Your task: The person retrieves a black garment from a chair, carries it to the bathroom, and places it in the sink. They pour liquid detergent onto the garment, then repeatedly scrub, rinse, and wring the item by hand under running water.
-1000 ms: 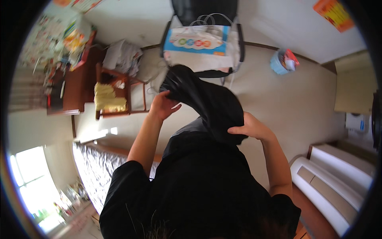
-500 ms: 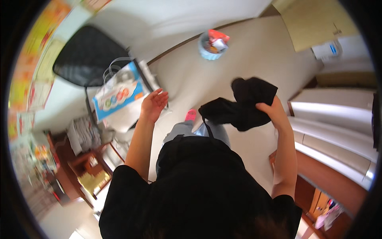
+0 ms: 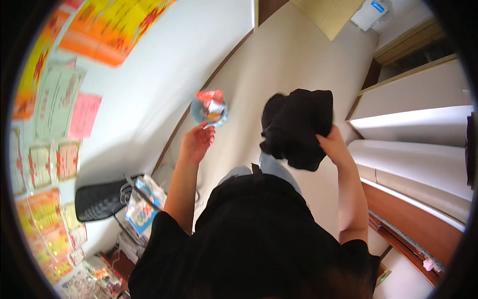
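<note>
My right hand [image 3: 337, 146] grips a bunched black cloth, perhaps a garment [image 3: 298, 124], by its right edge. The cloth hangs in front of me over the floor, its folds hiding what kind it is. Out to the left, my left hand [image 3: 198, 143] is held palm up with its fingers loosely curled and nothing in it. Just beyond those fingertips in the picture stands a light blue waste bin [image 3: 195, 110] with red and white wrappers inside.
Along the left wall [image 3: 164, 65] hang yellow, orange and pink papers. A black mesh chair [image 3: 99, 202] and a blue-and-white bag [image 3: 142, 212] stand at the lower left. Pale ledges [image 3: 408, 154] run along the right. A tan panel [image 3: 331, 17] and a white box [image 3: 368, 15] are at the far end.
My view has turned left, bringing in more of the papered wall. The chair and bag shift down and the bin comes nearer. The black cloth has gathered into a more compact bunch in my right hand.
</note>
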